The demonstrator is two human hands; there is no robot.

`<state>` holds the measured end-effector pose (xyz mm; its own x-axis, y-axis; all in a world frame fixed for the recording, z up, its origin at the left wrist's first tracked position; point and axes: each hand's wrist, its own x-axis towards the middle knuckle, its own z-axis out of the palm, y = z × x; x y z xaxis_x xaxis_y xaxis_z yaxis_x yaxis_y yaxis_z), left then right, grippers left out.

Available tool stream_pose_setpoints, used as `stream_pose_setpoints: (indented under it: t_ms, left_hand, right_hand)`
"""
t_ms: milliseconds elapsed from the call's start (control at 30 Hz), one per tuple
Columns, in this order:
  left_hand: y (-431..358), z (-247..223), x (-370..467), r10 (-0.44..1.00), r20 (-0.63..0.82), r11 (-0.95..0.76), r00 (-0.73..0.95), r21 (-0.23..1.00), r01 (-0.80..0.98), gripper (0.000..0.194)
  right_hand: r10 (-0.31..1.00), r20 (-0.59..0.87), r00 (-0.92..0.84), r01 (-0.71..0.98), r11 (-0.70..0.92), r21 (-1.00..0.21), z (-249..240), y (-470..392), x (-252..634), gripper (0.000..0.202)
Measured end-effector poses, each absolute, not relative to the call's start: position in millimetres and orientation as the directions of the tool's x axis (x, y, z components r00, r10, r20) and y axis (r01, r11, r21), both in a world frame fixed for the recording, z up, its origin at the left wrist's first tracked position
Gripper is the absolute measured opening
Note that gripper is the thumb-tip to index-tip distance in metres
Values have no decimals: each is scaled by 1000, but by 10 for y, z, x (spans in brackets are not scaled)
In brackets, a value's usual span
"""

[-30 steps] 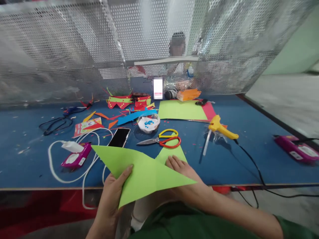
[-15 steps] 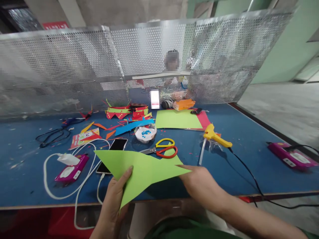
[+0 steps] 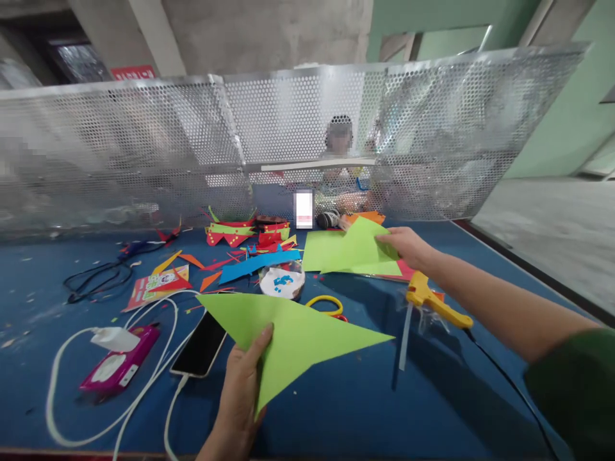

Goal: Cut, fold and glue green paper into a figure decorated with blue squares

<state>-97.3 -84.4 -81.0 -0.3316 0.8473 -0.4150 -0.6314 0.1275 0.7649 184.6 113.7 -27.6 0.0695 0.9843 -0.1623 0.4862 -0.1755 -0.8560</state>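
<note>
My left hand (image 3: 247, 378) grips a pointed green paper piece (image 3: 288, 336) near the front of the table, thumb on top. Farther back on the right, my right hand (image 3: 406, 246) pinches the edge of a second green paper piece (image 3: 360, 246), above the flat green sheet (image 3: 317, 250). Scissors with yellow and red handles (image 3: 327, 301) lie partly hidden behind the held paper. Beside them is a bowl (image 3: 282, 282) with small blue bits in it. A yellow glue gun (image 3: 435, 301) rests on the table below my right forearm.
A black phone (image 3: 202, 346), a white cable (image 3: 55, 371) and a purple power strip (image 3: 120, 362) lie at left. Coloured scraps and a blue strip (image 3: 259, 264) are behind. A perforated metal screen (image 3: 288, 115) spans the back, with a person beyond it.
My right hand has left the front green piece and moved back and right, now holding another green piece over the sheet. My left hand still holds its paper. The camera view has shifted.
</note>
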Motion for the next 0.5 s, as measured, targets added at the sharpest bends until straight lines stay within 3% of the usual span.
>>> stream_pose_setpoints:
  t_ms: [133, 233, 367, 500]
  left_hand:
    - [-744, -856, -956, 807, -421, 149, -414, 824, -546, 52]
    - [-744, -892, -945, 778, -459, 212, -429, 835, -509, 54]
    - [-764, -981, -939, 742, -477, 229, -472, 841, -490, 48]
    - [-791, -1077, -967, 728, -487, 253, -482, 845, -472, 53]
  right_hand:
    - [961, -243, 128, 636, -268, -723, -514, 1610, 1860, 40]
    - [963, -224, 146, 804, -248, -540, -575, 1786, 1992, 40]
    - [996, -71, 61, 969, -76, -235, -429, 2042, 2036, 37]
    - [977, 99, -190, 982, 190, 7, -319, 2466, 1658, 37]
